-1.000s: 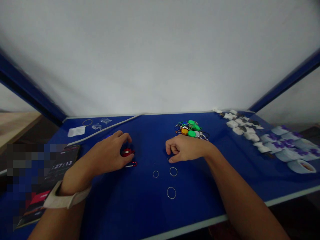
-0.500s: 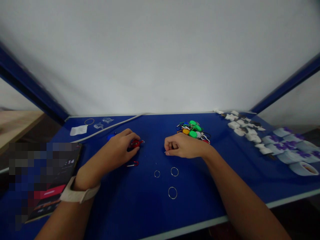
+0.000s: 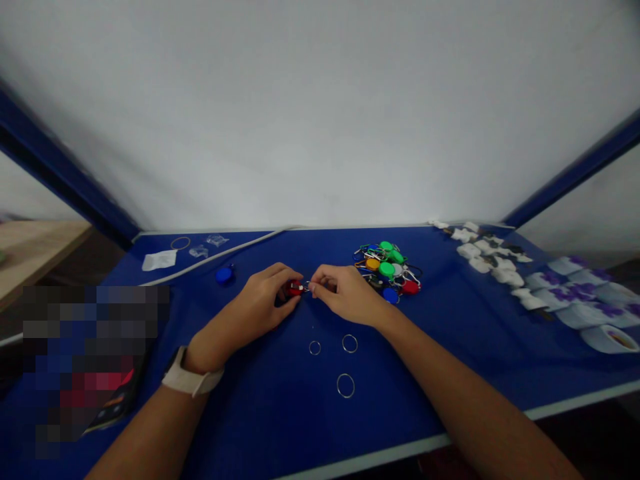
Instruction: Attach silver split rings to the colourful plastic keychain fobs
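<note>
Red key fob, level in left hand, metal end toward right hand

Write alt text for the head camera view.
Two bare hands meet over a blue table: the left hand pinches a red key tag, and the right hand pinches a small metal piece beside it. Beyond lies a heap of colourful key tags; loose metal rings lie nearer.
</note>
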Available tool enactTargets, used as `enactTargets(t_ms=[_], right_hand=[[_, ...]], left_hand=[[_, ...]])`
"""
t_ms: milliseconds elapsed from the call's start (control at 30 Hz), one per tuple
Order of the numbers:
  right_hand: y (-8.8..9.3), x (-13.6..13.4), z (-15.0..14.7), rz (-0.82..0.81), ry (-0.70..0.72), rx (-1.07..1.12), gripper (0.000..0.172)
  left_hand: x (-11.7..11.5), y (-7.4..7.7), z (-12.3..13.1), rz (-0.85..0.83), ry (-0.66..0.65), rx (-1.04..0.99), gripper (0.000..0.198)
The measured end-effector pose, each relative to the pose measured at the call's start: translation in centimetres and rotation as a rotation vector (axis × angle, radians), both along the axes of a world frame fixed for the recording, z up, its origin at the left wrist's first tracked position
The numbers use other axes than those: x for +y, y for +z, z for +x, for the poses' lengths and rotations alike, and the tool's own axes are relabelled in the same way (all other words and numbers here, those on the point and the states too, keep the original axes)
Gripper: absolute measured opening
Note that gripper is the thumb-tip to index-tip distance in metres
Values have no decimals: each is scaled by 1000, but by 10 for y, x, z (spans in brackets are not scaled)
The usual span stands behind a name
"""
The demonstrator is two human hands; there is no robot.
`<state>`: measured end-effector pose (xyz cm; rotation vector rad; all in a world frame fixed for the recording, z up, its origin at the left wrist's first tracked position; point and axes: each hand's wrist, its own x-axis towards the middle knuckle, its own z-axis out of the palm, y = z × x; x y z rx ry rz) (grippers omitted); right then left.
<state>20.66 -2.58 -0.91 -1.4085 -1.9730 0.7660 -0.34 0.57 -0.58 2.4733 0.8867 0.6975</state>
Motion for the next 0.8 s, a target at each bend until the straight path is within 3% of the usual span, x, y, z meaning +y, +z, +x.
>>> enactTargets(t_ms=[800], right_hand=[[3,-6,-14,-25,-109,-120,20]], left_hand=[[-6,1,5,26,-51,-24,25]])
